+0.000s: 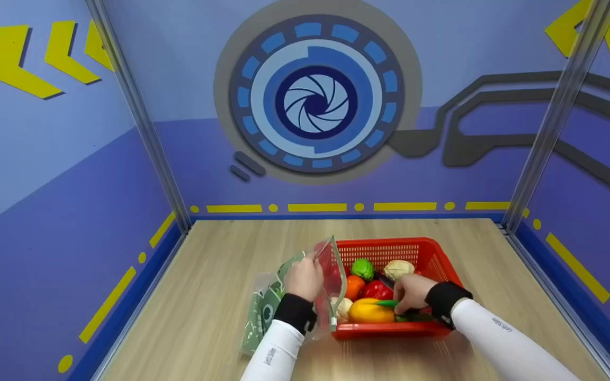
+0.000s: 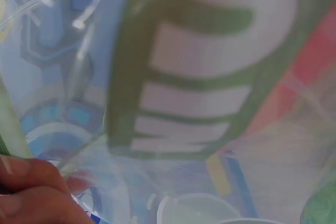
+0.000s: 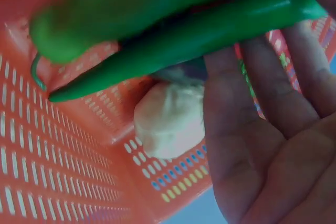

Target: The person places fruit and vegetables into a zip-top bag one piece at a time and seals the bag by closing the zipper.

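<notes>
Head view suggests early work: many vegetables [image 1: 377, 290] lie in the red basket [image 1: 389, 333], and whether the plastic bag [image 1: 263, 317] beside it contains any cannot be told. The left hand [image 1: 305, 278] pinches the bag's upper edge; the right hand [image 1: 412, 292] grips a green chili [image 3: 173, 43] within the basket. Wooden tabletop [image 1: 204, 270], printed blue-purple walls [image 1: 188, 159].

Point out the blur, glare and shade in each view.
Head: even light, the red basket fairly crisp; left wrist: the plastic bag's print badly out of focus, a white glare patch at top left; right wrist: the thick green vegetable blurred, the right hand in shade.
</notes>
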### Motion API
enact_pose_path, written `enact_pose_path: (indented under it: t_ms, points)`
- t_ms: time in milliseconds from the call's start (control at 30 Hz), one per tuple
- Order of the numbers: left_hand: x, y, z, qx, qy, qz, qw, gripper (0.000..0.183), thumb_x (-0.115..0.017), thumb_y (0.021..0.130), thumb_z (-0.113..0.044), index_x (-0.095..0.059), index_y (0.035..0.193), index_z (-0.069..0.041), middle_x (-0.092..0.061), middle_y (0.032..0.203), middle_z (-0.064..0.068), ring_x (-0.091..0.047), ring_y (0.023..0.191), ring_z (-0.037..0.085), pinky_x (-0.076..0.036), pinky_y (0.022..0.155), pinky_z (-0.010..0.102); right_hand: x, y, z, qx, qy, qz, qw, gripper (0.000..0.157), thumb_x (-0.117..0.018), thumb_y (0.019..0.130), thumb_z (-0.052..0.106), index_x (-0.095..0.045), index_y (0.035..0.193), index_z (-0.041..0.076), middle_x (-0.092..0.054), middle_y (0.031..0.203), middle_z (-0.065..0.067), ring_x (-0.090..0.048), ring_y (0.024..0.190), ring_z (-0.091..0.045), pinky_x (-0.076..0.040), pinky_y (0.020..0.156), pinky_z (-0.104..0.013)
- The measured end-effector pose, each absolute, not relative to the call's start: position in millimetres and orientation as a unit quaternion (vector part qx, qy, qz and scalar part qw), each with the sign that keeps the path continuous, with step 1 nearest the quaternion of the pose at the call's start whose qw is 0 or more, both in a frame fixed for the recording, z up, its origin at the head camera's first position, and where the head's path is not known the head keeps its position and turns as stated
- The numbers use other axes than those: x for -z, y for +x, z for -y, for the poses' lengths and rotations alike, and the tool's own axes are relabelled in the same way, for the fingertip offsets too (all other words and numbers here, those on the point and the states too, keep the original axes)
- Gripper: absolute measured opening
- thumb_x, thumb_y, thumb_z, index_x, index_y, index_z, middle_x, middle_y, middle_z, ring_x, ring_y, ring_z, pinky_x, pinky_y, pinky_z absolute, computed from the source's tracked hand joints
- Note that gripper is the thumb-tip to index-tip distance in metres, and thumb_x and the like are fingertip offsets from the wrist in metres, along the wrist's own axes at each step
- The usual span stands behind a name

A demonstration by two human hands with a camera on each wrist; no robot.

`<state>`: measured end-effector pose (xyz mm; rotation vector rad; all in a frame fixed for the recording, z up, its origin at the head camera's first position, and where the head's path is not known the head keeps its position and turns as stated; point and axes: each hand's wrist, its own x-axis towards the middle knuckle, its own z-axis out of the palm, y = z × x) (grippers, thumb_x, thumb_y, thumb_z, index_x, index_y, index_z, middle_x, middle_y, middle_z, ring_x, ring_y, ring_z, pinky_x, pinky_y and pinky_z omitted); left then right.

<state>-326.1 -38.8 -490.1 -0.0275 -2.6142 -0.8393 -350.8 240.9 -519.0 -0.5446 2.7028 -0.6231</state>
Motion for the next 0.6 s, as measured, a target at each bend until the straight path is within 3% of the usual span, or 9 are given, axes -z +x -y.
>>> enact_pose_path:
  t_ms: [167, 333, 467, 600]
  points:
    - [490.7, -326.5, 38.4, 0.291, -0.004, 0.939, 0.185, 0.026, -0.063, 0.100, -0.016, -0.074, 0.121, -0.005, -0.079, 0.097, 0.016, -0.077, 0.082, 0.032, -0.060, 0.068, 0.046, 520.4, -360.6, -248.0, 0.277, -0.196, -0.932, 0.127, 0.016, -0.079, 0.088, 0.015, -0.067, 0.095, 0.008, -0.064, 0.085, 0.000, -0.053, 0.078, -0.015, -0.046, 0.074, -0.034]
    - [491.3, -326.7, 38.5, 0.291, -0.006, 0.939, 0.184, 0.027, -0.063, 0.100, -0.015, -0.074, 0.122, -0.004, -0.079, 0.099, 0.017, -0.077, 0.082, 0.032, -0.060, 0.068, 0.046, 517.3, -367.9, -251.3, 0.325, -0.177, -0.922, 0.115, 0.014, -0.067, 0.098, 0.009, -0.063, 0.109, 0.001, -0.070, 0.089, -0.006, -0.062, 0.080, -0.017, -0.050, 0.074, -0.035]
    - [490.3, -327.4, 38.4, 0.298, -0.007, 0.936, 0.187, 0.027, -0.063, 0.100, -0.015, -0.074, 0.121, -0.003, -0.079, 0.101, 0.018, -0.077, 0.085, 0.034, -0.060, 0.070, 0.047, 516.6, -373.2, -249.9, 0.383, -0.161, -0.905, 0.088, 0.008, -0.055, 0.104, 0.006, -0.057, 0.108, 0.000, -0.062, 0.084, -0.008, -0.057, 0.076, -0.019, -0.047, 0.069, -0.035]
    - [489.7, -328.0, 38.3, 0.301, -0.007, 0.935, 0.186, 0.026, -0.062, 0.100, -0.016, -0.074, 0.120, -0.003, -0.079, 0.100, 0.019, -0.077, 0.086, 0.034, -0.060, 0.071, 0.048, 511.0, -378.8, -246.9, 0.447, -0.141, -0.882, 0.042, 0.012, -0.046, 0.109, 0.010, -0.047, 0.113, -0.002, -0.055, 0.080, -0.014, -0.052, 0.070, -0.019, -0.043, 0.064, -0.032]
